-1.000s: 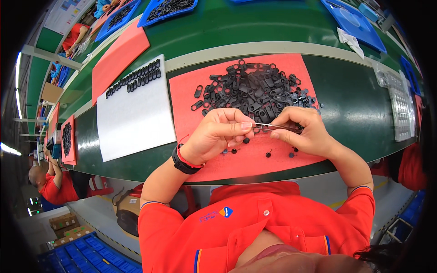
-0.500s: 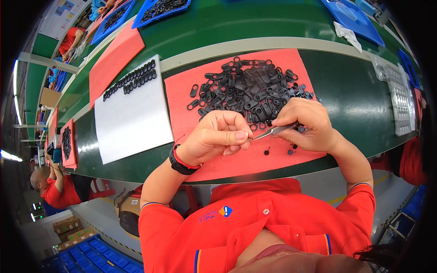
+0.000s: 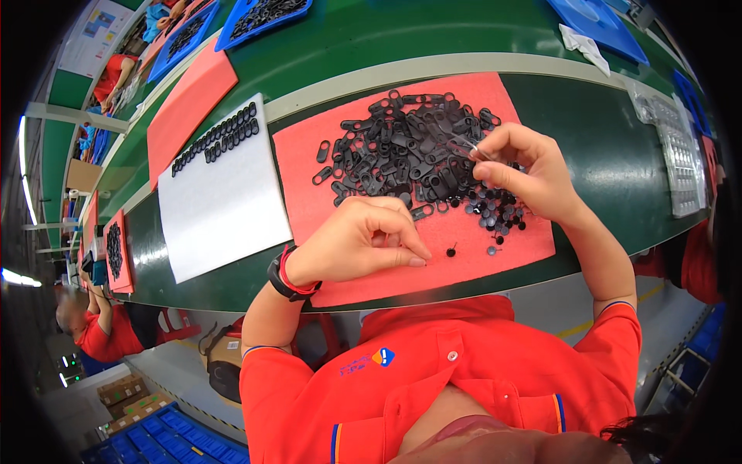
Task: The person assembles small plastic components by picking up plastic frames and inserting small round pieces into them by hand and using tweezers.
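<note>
At the right edge of the heap of flat black looped plastic tabs [image 3: 410,151] on the red foam mat [image 3: 471,247], our right hand [image 3: 533,174] pinches thin metal tweezers [image 3: 470,147]. Our left hand [image 3: 363,243], fingertips pressed together on something too small to tell, rests near us. Two rows of tabs lie on the white sheet [image 3: 220,193] at left; most of the heap remains on the green worktop [image 3: 603,155].

Head view, steeply down, close

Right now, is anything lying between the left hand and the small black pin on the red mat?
Nothing visible does. The left hand rests on the red mat, and only bare mat lies between its fingertips and the small black pin.
</note>
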Demonstrator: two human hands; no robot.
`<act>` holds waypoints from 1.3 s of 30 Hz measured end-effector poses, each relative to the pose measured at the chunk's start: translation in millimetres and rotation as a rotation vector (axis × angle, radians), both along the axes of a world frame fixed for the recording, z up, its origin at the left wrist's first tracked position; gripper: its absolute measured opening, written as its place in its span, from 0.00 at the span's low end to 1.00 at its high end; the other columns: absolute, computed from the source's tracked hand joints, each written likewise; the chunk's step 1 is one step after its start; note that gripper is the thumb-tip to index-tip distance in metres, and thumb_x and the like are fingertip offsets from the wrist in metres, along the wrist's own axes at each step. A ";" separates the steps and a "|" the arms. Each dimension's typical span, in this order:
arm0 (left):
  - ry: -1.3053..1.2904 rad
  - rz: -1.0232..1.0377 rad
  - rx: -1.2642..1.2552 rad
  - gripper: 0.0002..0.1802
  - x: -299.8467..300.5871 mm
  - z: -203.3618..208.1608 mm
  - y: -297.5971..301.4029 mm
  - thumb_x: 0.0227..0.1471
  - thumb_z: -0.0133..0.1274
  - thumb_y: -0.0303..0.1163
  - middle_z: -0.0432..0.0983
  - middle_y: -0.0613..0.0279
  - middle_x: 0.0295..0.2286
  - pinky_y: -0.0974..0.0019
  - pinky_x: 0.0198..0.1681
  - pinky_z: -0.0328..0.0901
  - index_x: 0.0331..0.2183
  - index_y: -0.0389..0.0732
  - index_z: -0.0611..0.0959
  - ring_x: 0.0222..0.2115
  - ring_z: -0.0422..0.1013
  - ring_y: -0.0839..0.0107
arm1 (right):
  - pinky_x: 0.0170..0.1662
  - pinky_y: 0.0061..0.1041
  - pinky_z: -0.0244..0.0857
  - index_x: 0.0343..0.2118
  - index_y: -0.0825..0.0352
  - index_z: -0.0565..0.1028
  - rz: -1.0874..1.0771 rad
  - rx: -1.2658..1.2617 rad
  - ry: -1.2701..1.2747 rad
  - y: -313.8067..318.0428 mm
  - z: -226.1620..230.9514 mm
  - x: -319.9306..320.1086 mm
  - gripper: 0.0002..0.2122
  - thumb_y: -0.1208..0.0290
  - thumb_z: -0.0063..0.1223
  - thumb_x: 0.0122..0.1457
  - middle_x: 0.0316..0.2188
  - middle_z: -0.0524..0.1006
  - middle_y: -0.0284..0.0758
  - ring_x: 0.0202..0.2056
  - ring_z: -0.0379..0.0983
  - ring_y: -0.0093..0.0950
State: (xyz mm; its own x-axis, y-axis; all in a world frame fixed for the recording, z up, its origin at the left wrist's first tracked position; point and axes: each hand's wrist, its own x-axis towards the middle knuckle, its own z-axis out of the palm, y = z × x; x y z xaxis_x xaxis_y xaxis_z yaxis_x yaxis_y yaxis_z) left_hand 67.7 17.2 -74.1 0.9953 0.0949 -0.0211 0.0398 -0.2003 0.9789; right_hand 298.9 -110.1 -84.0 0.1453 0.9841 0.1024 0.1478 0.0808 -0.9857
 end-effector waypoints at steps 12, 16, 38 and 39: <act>0.060 0.093 0.631 0.07 0.0 -14.3 -12.4 0.37 0.63 0.27 0.69 0.64 0.20 0.67 0.25 0.61 0.23 0.39 0.80 0.23 0.66 0.67 | 0.31 0.13 0.62 0.33 0.72 0.73 -0.041 0.002 -0.001 -1.3 -1.6 0.0 0.06 0.77 0.56 0.53 0.29 0.73 0.30 0.27 0.67 0.14; -0.071 0.218 0.677 0.09 10.4 -20.0 -32.2 0.37 0.63 0.28 0.68 0.63 0.21 0.67 0.26 0.61 0.25 0.40 0.80 0.24 0.66 0.66 | 0.30 0.12 0.61 0.33 0.72 0.73 -0.028 -0.001 0.009 -2.7 1.7 -3.1 0.07 0.77 0.56 0.53 0.26 0.72 0.28 0.25 0.67 0.13; -0.143 0.725 -0.187 0.07 8.3 -14.6 -11.8 0.45 0.59 0.21 0.76 0.63 0.24 0.84 0.20 0.61 0.29 0.32 0.77 0.20 0.70 0.86 | 0.19 0.12 0.60 0.31 0.74 0.72 0.095 -0.118 -0.091 -9.5 0.0 -29.9 0.05 0.79 0.54 0.54 0.19 0.74 0.30 0.18 0.70 0.13; -0.118 0.723 -0.164 0.07 7.2 -14.8 -11.6 0.45 0.59 0.21 0.76 0.64 0.24 0.85 0.19 0.60 0.29 0.32 0.78 0.19 0.69 0.87 | 0.19 0.12 0.60 0.31 0.74 0.72 0.096 -0.117 -0.093 -8.9 0.5 -30.6 0.05 0.79 0.54 0.54 0.19 0.74 0.30 0.18 0.70 0.13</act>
